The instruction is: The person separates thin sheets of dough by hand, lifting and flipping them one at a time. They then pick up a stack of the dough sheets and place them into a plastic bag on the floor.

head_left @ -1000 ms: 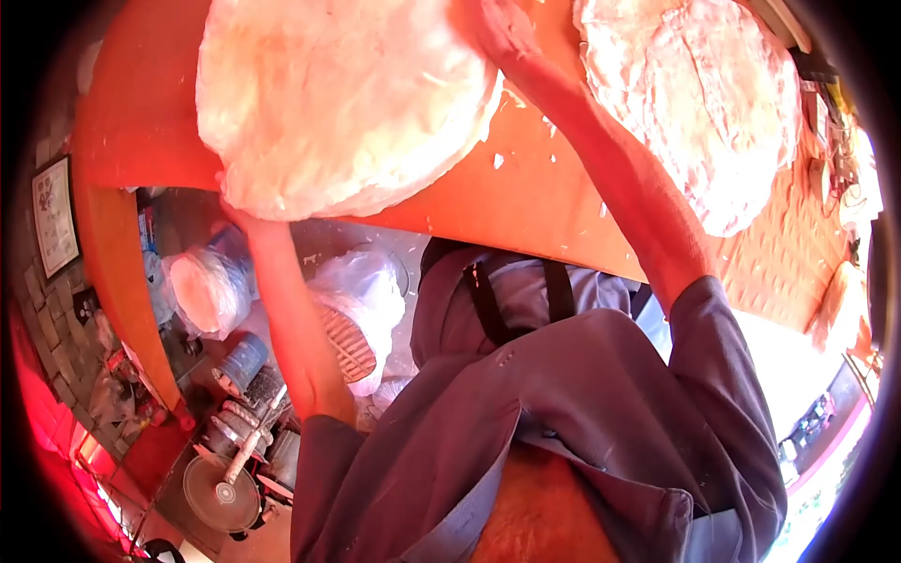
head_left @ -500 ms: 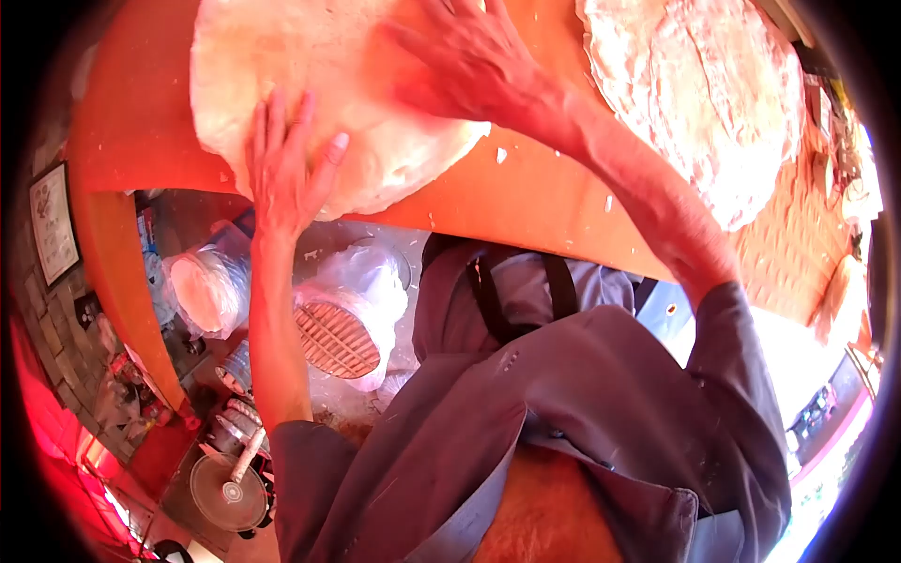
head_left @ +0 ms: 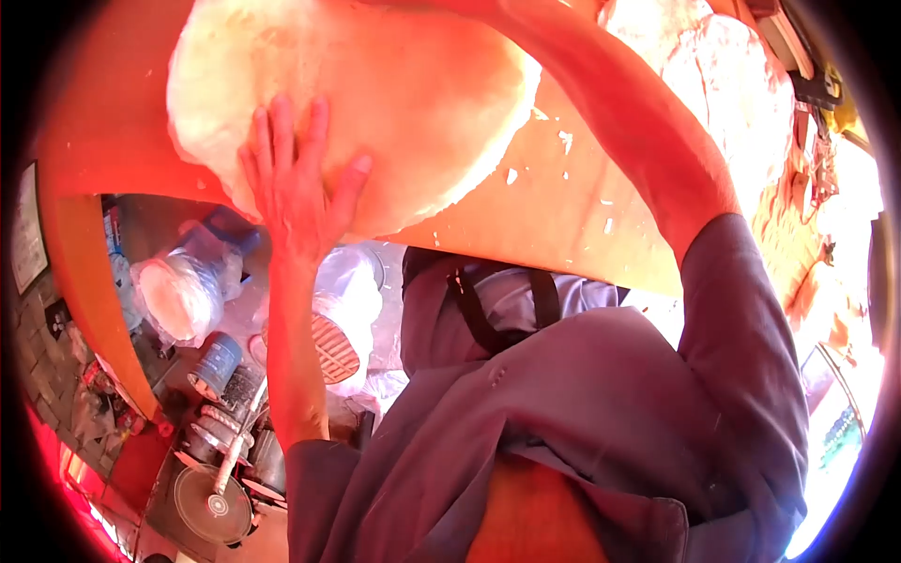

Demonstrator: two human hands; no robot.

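Note:
A large, pale, roundish sheet of dough (head_left: 413,122) lies on the orange table (head_left: 488,220), its near edge reaching the table's front edge. My left hand (head_left: 298,192) rests flat on the dough's near left part, fingers spread and palm down. My right arm reaches over the far side of the sheet. Only a sliver of my right hand (head_left: 427,4) shows at the top border; its fingers are cut off from view. White scraps (head_left: 565,141) are scattered on the table to the right of the dough.
More thin, wrinkled sheets (head_left: 727,94) lie at the right of the table, beyond my right arm. Below the table are plastic-wrapped bundles (head_left: 178,291), a blue can (head_left: 216,364) and a round disc-shaped object (head_left: 213,504). A framed sheet (head_left: 28,230) hangs at the far left.
My right hand has moved up and away, mostly out of the picture. The dough now looks wider to the right. My left hand stays on it, and the view has shifted slightly.

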